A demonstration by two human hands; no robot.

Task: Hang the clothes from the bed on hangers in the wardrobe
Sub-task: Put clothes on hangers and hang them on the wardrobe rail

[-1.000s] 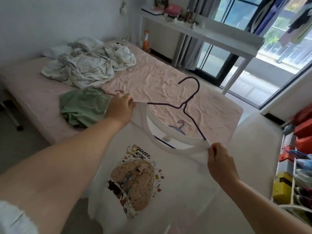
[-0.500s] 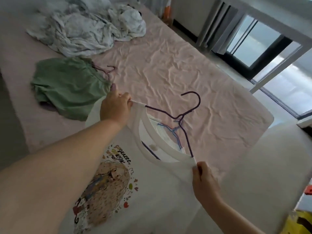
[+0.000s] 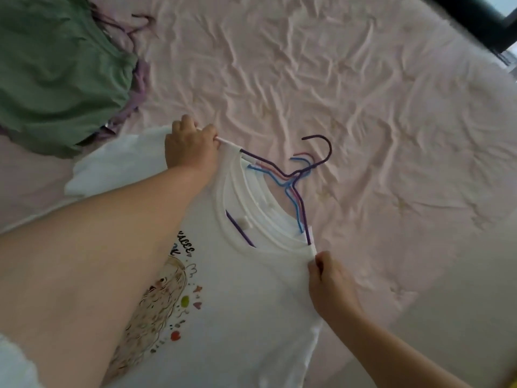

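- White T-shirt (image 3: 251, 303) hangs on the purple hanger (image 3: 300, 175), whose wire passes inside the neck opening; its hook sticks out above the collar, between the two hands
- Left hand (image 3: 190, 148) pinches the left shoulder seam of the shirt, fingers curled tight around the cloth and the hanger end; the forearm stretches across the printed front
- Right hand (image 3: 330, 284) pinches the right shoulder seam just where the hanger wire enters the cloth, thumb and fingers closed on the fabric
- Between both grips the collar is pulled flat, over the pink bed sheet (image 3: 335, 79)
- Under the purple hanger, beyond the collar, a blue hanger (image 3: 279, 182) and a pink hanger (image 3: 296, 196) lie on the sheet
- Beyond the left hand a green garment (image 3: 56, 71) lies crumpled, on top of a lilac cloth (image 3: 140, 79)
- Print on the shirt shows a cartoon figure; the letters above it are partly hidden by the arm and I cannot read them
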